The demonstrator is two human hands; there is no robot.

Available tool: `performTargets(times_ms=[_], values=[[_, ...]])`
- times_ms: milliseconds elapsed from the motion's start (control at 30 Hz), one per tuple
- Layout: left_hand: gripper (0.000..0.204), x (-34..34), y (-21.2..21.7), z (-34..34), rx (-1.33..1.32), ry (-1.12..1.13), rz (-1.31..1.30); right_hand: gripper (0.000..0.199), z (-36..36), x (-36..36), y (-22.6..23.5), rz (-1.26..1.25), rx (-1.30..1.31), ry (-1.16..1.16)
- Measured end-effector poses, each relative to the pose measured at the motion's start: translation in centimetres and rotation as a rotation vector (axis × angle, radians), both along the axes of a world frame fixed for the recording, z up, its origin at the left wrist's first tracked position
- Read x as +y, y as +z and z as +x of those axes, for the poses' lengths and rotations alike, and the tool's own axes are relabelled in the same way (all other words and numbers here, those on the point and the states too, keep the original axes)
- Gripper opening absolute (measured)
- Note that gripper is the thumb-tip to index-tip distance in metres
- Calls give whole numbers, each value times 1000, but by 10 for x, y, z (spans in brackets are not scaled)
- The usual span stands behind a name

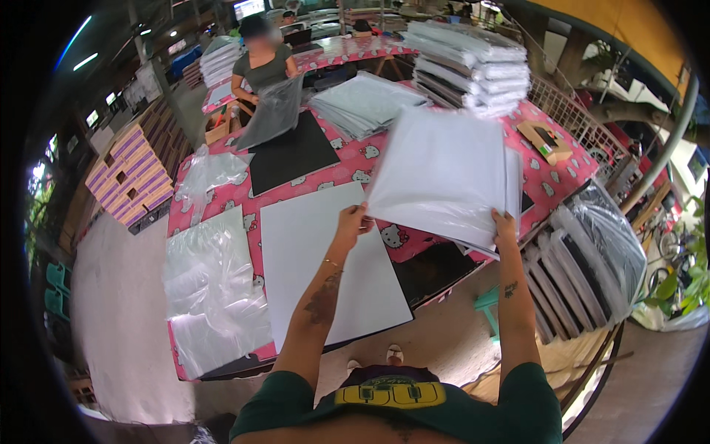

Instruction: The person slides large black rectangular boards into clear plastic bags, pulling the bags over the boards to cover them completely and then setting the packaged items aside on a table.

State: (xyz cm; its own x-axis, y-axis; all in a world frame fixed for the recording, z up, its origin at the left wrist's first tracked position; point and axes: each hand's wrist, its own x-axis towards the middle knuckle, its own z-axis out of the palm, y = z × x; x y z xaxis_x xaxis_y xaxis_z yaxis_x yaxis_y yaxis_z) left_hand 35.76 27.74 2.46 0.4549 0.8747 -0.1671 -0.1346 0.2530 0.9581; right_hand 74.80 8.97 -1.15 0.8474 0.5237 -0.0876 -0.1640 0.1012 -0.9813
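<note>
Single view, head-worn fisheye, left of a pair. Looks steeply down and forward from the person's head across the pink-covered table. Own forearms enter from lower edge, close to lens. Straight edges bow toward the dark rim.

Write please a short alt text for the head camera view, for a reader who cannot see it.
A person's left hand and right hand hold up a flat white board wrapped in clear plastic above a table with a pink patterned cloth. A bare white board and clear plastic bags lie below; another person works opposite.
</note>
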Motion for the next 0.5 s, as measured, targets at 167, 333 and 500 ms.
performTargets(times_ms=[167,333,500], values=[[26,-21,-19,-12,237,132,25,36,51,-1,-34,-213,-179,51],[16,-40,-7,-143,677,375,688,34,134,-49,-40,-1212,-1594,71],[54,-92,-5,-386,1213,558,747,64,-54,-19,22,-593,-890,-524]])
